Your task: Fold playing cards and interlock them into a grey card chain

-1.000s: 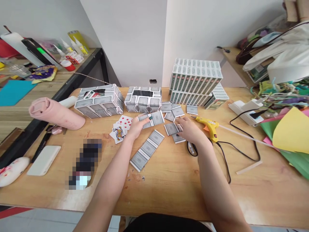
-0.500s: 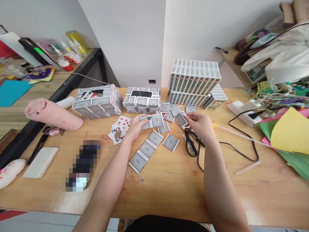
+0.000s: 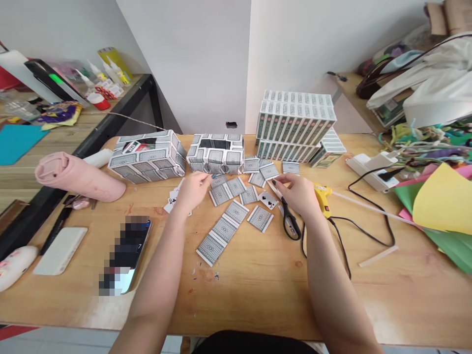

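My left hand (image 3: pixel 195 191) is above the left side of the card pile, fingers curled together; what they hold, if anything, is hidden. Beside it lie two joined patterned playing cards (image 3: pixel 221 193), partly over other cards. Face-up cards (image 3: pixel 172 200) are half covered by my left wrist. With its fingers pinched, my right hand (image 3: pixel 297 192) hovers over the blade end of black-handled scissors (image 3: pixel 291 227); I cannot make out anything in its grip. A face-up spade card (image 3: pixel 268 200) lies left of the scissors. Nearer me are a joined three-card strip (image 3: pixel 223 232) and a single folded card (image 3: pixel 260 219).
Two card-covered boxes (image 3: pixel 147 160) (image 3: pixel 216 156) and stacked card packs (image 3: pixel 295 120) stand at the back. A yellow glue gun (image 3: pixel 323 199) with its cord lies right, near a white power strip (image 3: pixel 372 169). At left are a pink roll (image 3: pixel 79 177) and a phone (image 3: pixel 127 250).
The joined pair of cards has left my left hand and lies on the table; that hand moved left. My right hand released the card, which now lies face-up beside the scissors.
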